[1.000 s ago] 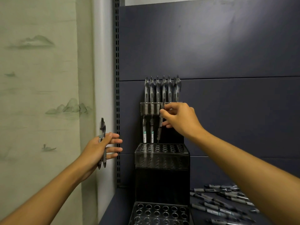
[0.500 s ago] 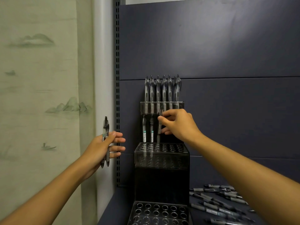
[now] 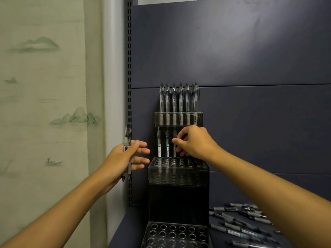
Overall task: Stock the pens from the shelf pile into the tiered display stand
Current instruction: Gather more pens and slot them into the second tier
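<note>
Now the right hand [image 3: 194, 142] pinches a grey pen [image 3: 174, 145] standing in the middle tier of the dark tiered acrylic display stand [image 3: 179, 176]; the left hand [image 3: 123, 158] grips spare pens [image 3: 127, 151]. Loose grey pens [image 3: 238, 222] lie piled on the shelf.
</note>
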